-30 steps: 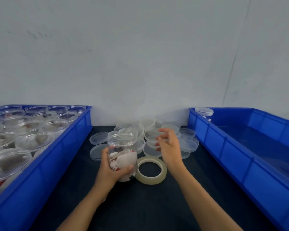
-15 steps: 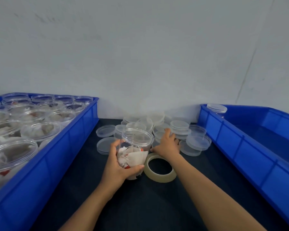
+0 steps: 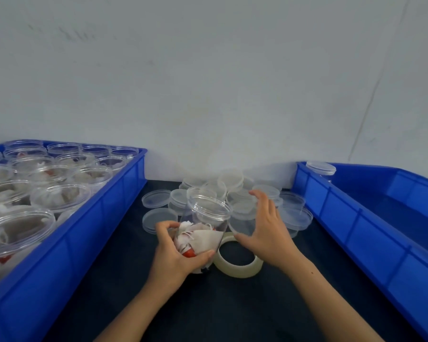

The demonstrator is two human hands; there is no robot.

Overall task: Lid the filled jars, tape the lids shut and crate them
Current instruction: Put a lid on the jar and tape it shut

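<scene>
The open jar (image 3: 205, 225), stuffed with white scraps, stands tilted on the desk (image 3: 232, 304), gripped low by the left hand (image 3: 177, 255). It looks light, rigid and slick (best held round the body). The right hand (image 3: 267, 230) holds a clear lid (image 3: 241, 224) beside the tape roll (image 3: 237, 259).

Blue crates (image 3: 104, 218) flank a clear jar (image 3: 209, 218) (white and red scraps inside) on dark cloth (image 3: 232, 304).
</scene>
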